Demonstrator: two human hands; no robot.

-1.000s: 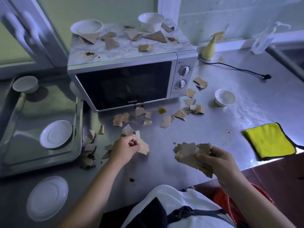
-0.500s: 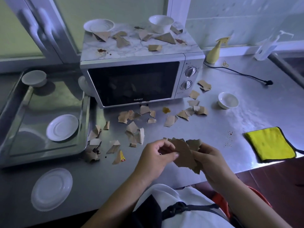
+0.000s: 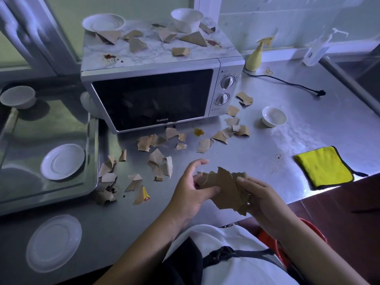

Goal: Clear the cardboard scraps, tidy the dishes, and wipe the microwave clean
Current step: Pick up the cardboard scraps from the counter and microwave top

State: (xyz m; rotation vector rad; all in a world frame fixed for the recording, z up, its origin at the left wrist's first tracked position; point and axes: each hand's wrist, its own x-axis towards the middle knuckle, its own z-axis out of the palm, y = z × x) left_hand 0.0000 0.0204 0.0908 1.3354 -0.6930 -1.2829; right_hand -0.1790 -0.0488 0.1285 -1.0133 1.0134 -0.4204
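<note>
My right hand (image 3: 260, 197) grips a bundle of brown cardboard scraps (image 3: 225, 187) above the counter's front edge. My left hand (image 3: 190, 187) touches the bundle's left side, fingers spread, its fingertips against the scraps. Several loose scraps (image 3: 158, 161) lie on the steel counter in front of the silver microwave (image 3: 152, 99). More scraps (image 3: 135, 45) and red stains (image 3: 110, 56) sit on the microwave's top, with a white saucer (image 3: 103, 22) and a white bowl (image 3: 187, 19).
A steel tray (image 3: 90, 161) at left holds a saucer (image 3: 62, 161) and a bowl (image 3: 18, 96). Another saucer (image 3: 53, 242) lies near the front left. A small white bowl (image 3: 273, 116), a yellow cloth (image 3: 324, 166), a yellow spray bottle (image 3: 255, 57) and a black cord (image 3: 287, 83) are at right. A red bin (image 3: 265, 236) sits below.
My left hand picked scraps off the counter at left and carried them right to the bundle in my right hand. Its fingers are now spreading off the bundle.
</note>
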